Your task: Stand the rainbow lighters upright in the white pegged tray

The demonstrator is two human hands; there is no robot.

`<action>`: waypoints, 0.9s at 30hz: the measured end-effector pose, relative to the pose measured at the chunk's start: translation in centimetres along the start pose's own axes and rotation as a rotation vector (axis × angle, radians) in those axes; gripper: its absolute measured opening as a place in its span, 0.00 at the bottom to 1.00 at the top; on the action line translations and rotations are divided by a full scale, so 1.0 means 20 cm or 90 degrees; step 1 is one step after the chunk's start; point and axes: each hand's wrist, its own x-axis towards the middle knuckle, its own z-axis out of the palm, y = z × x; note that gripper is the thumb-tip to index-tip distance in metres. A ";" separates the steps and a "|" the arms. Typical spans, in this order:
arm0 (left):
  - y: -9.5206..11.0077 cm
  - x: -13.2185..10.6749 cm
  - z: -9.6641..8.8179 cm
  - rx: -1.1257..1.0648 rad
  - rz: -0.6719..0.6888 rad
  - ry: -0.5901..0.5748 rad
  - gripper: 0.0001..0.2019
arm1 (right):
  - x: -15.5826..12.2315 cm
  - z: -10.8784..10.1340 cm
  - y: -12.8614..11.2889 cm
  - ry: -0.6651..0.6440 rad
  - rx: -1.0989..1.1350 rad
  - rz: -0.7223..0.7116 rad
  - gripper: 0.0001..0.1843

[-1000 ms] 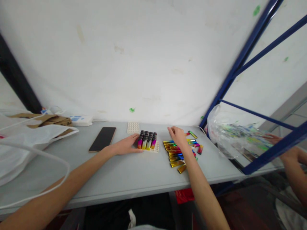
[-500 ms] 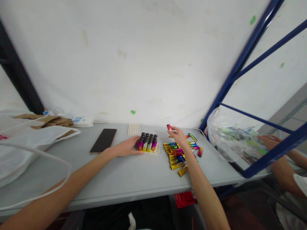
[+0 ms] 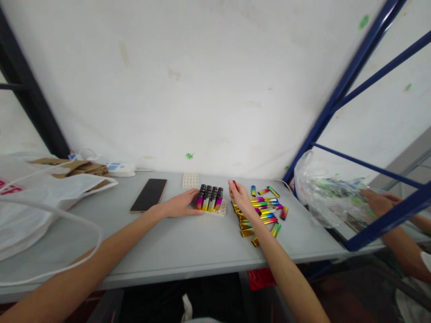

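Observation:
A white tray (image 3: 220,212) with round pockets stands on the table, holding upright lighters (image 3: 210,198) with black tops and purple, yellow and silver bodies. My left hand (image 3: 183,204) grips the tray's left side, thumb along the near edge and fingers towards the far corner. To the right of the tray, my right hand (image 3: 239,195) is raised with its fingers closed on a red lighter (image 3: 235,183), mostly hidden by them. Below and beside that hand lies a loose pile of shiny multicoloured lighters (image 3: 269,220), partly covered by my forearm.
A second white pocketed tray (image 3: 190,180) lies near the wall. Left of my hand is a black phone (image 3: 149,195), then white plastic bags (image 3: 50,202) with cardboard. Past the blue metal frame (image 3: 323,116), a co-worker's hands (image 3: 375,202) are by a clear bag (image 3: 313,197).
My right hand has moved a little left and turned, so the red lighter shows less. My left hand stays at the tray. The view has shifted slightly.

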 end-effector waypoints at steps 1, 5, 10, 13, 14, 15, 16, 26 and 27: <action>0.00 0.00 0.00 -0.002 0.000 -0.001 0.40 | 0.00 0.01 0.01 0.015 -0.040 -0.015 0.31; 0.00 0.00 0.00 -0.006 0.001 -0.009 0.40 | -0.03 0.05 0.01 0.099 -0.179 -0.055 0.27; -0.01 0.00 0.01 -0.002 0.007 -0.002 0.41 | -0.06 0.06 -0.01 0.111 -0.222 -0.089 0.24; -0.02 0.00 0.01 0.000 0.020 0.004 0.41 | -0.07 0.03 -0.03 0.079 -0.208 -0.117 0.24; -0.02 0.00 0.01 0.001 0.020 0.004 0.41 | -0.08 0.01 -0.03 0.059 -0.202 -0.124 0.23; -0.02 0.00 0.01 0.001 0.019 0.003 0.41 | -0.08 -0.01 -0.05 0.036 -0.199 -0.129 0.22; -0.02 0.00 0.01 0.000 0.018 0.002 0.41 | -0.09 -0.02 -0.06 0.011 -0.201 -0.135 0.22; -0.01 0.00 0.01 -0.007 0.003 -0.001 0.41 | -0.13 -0.06 -0.11 -0.074 -0.403 -0.295 0.29; -0.01 0.00 0.01 -0.005 0.005 -0.002 0.41 | -0.13 -0.07 -0.11 -0.063 -0.402 -0.285 0.30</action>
